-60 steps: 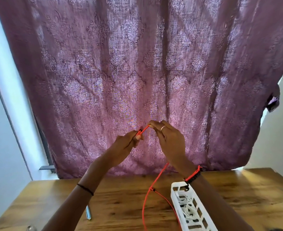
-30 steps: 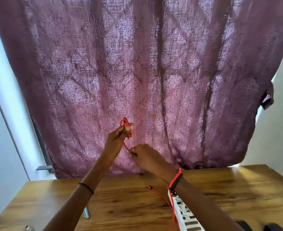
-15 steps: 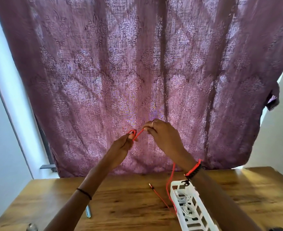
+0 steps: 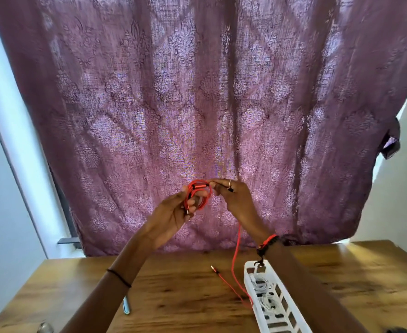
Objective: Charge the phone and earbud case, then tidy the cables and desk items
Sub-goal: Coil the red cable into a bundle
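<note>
A purple patterned curtain (image 4: pixel 209 104) is hanging behind the wooden desk (image 4: pixel 173 292), where a white slotted basket (image 4: pixel 273 306) is sitting. The left hand (image 4: pixel 173 217) is gripping coiled loops of the red cable (image 4: pixel 197 194); the right hand (image 4: pixel 233 198) is pinching its strand, whose loose end is trailing onto the desk.

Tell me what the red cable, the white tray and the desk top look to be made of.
Red cable: thin and limp, probably rubbery plastic or braid; too fine to tell. It coils in the left hand, guided by the right hand.
White tray: rigid moulded plastic by its even cut-out slots and dull white finish.
Desk top: wood or wood-look laminate; brown grain streaks, slight sheen.
</note>
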